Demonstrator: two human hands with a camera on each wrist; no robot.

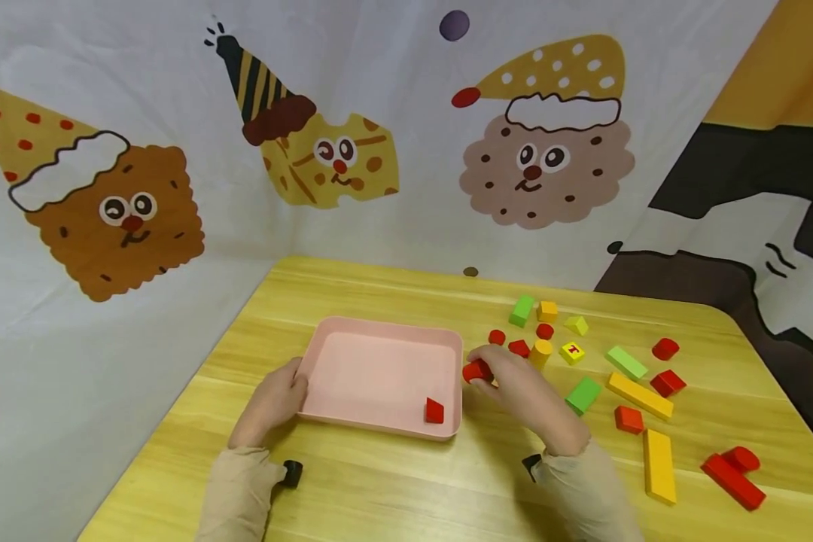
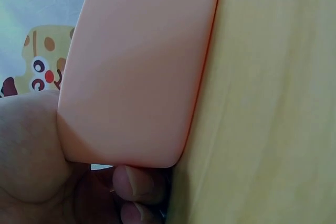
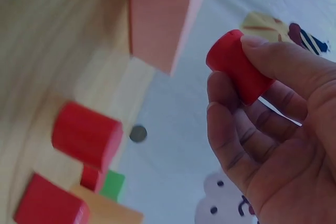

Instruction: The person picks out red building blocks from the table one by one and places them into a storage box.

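Note:
A shallow pink tray [image 1: 366, 369] lies on the table, with one small red slanted block [image 1: 434, 411] in its near right corner. At the tray's left side my left hand [image 1: 269, 403] grips the edge; in the left wrist view its thumb lies by the rim and the fingertips [image 2: 134, 182] curl against the tray's end. My right hand [image 1: 528, 391] is just outside the tray's right wall, pinching a red cylinder [image 3: 239, 66] between thumb and fingers. Close to that hand stand a yellow cylinder [image 1: 540, 354] and a red block [image 1: 519, 348].
Red, green and yellow blocks are scattered over the table's right side, including a long yellow block [image 1: 660, 467], a green block [image 1: 583, 396] and a red bar [image 1: 733, 482] beside a red cylinder [image 1: 742, 458]. A cartoon-printed cloth [image 1: 420, 226] hangs behind the table [image 1: 379, 489].

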